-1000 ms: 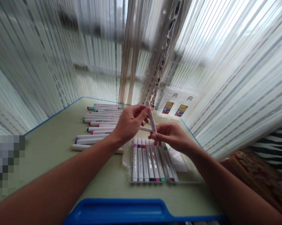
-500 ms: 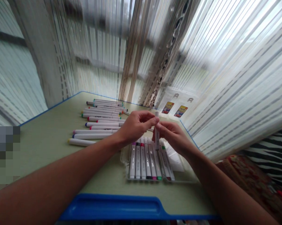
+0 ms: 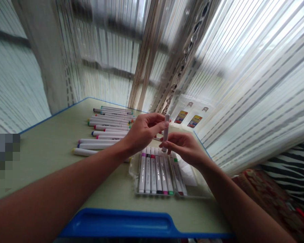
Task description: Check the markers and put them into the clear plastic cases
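A white marker (image 3: 166,133) stands upright in the air between my hands, above the clear plastic case. My left hand (image 3: 149,130) pinches it near its top with thumb and fingertips. Lower down, my right hand (image 3: 183,145) has its thumb and fingers closed on the marker's bottom end. Below, the open case (image 3: 134,179) holds a row of white markers (image 3: 153,173) with coloured bands and ends. A few more markers (image 3: 177,173) lie in its right part, beside a clear plastic sheet (image 3: 189,173).
Many loose markers (image 3: 88,141) lie in a column on the pale green table (image 3: 53,152), left of my hands. A clear lid with yellow labels (image 3: 181,117) leans at the back by the curtain (image 3: 111,81). A blue tray (image 3: 121,222) edges the front.
The marker has moved slightly up and left. My right hand has slid from the marker's middle towards its bottom end, while my left hand still grips near the top.
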`<state>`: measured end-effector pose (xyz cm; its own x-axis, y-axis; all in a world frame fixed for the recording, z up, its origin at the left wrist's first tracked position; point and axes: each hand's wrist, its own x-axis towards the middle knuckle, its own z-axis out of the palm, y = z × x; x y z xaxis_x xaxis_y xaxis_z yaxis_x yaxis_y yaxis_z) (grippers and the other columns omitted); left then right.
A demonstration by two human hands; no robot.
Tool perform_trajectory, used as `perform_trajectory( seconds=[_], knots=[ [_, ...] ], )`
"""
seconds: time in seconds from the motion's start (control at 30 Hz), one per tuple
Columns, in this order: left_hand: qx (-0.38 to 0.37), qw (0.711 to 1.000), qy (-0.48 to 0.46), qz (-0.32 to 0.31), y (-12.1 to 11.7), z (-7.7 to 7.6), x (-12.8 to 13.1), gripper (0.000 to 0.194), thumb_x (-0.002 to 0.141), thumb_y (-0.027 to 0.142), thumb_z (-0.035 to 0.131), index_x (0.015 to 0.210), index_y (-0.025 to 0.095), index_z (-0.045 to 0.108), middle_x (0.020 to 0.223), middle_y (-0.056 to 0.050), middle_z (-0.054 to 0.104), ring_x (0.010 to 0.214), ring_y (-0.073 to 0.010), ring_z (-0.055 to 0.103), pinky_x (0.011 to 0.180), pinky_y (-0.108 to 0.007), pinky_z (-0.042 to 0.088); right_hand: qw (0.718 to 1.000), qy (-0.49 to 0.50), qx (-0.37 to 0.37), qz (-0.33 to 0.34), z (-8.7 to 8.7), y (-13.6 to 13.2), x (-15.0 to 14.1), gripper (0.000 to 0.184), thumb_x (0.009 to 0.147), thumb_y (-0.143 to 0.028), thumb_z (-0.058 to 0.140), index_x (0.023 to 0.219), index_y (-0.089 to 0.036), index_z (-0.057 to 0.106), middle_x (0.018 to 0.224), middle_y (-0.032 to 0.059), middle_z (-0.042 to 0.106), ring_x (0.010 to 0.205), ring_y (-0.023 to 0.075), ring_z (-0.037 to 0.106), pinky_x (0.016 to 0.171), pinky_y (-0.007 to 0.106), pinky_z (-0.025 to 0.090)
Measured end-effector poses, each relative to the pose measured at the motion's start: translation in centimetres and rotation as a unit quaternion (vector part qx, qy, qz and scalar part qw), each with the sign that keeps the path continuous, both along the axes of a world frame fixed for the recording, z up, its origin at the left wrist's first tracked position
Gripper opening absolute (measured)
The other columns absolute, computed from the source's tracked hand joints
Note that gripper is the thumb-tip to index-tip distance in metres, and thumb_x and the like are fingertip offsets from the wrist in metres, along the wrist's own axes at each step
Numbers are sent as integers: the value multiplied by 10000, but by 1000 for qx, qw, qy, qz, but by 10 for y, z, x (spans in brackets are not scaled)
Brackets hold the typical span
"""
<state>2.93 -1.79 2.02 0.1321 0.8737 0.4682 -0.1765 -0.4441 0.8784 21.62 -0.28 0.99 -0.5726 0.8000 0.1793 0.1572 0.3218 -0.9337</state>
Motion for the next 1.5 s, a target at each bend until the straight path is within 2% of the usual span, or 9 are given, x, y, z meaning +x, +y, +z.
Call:
perform_trajectory(
  seconds=[0.17, 0.33, 0.47, 0.63, 0.83, 1.27, 1.5],
  knots=[
    [2, 999, -1, -41, -3, 0, 0, 201, 727, 289, 826, 856, 153, 753, 822, -54, 722, 736, -161, 652, 668, -284, 537, 998, 25, 46, -26, -5, 5, 2, 270, 764, -424, 825, 841, -172, 767, 772, 30, 705, 676, 135, 615, 617, 270, 533],
    [4, 995, 21, -93, -4, 1, -2, 191, 699, 282, 853, 830, 161, 785, 831, -74, 726, 774, -180, 655, 642, -280, 524, 996, 38, 62, -42, -8, 10, 6, 282, 766, -415, 826, 954, -209, 784, 905, 48, 749, 840, 191, 680, 774, 342, 556],
    [13, 994, 38, -105, -5, 0, -3, 210, 682, 260, 869, 863, 175, 805, 893, -88, 737, 793, -174, 657, 641, -268, 517, 993, 47, 99, -45, -8, 12, 8, 332, 789, -406, 812, 1056, -211, 780, 1022, 82, 761, 930, 230, 691, 851, 383, 549],
    [22, 992, 46, -112, -4, -2, -4, 211, 685, 256, 872, 871, 178, 812, 934, -95, 739, 793, -167, 658, 620, -255, 506, 990, 47, 120, -58, -4, 11, 7, 303, 755, -397, 841, 978, -199, 789, 987, 81, 764, 919, 235, 694, 836, 366, 549],
    [27, 991, 52, -116, -3, -3, -5, 229, 691, 255, 871, 890, 160, 809, 937, -98, 734, 818, -174, 666, 645, -264, 525, 990, 51, 118, -58, -4, 10, 5, 351, 735, -422, 852, 1001, -200, 792, 1005, 93, 770, 906, 238, 700, 816, 371, 556],
    [30, 990, 55, -122, -2, -3, -5, 244, 686, 222, 872, 900, 130, 801, 931, -96, 733, 816, -167, 668, 659, -266, 537, 987, 69, 137, -42, -5, 11, 5, 267, 743, -371, 854, 962, -225, 810, 953, 76, 771, 863, 219, 691, 763, 340, 547],
    [31, 990, 60, -122, -2, -3, -5, 235, 692, 211, 865, 903, 130, 800, 939, -98, 735, 814, -168, 671, 645, -263, 532, 988, 71, 133, -46, -6, 12, 5, 290, 721, -401, 866, 941, -221, 809, 944, 77, 762, 861, 218, 682, 777, 350, 544]
  ],
)
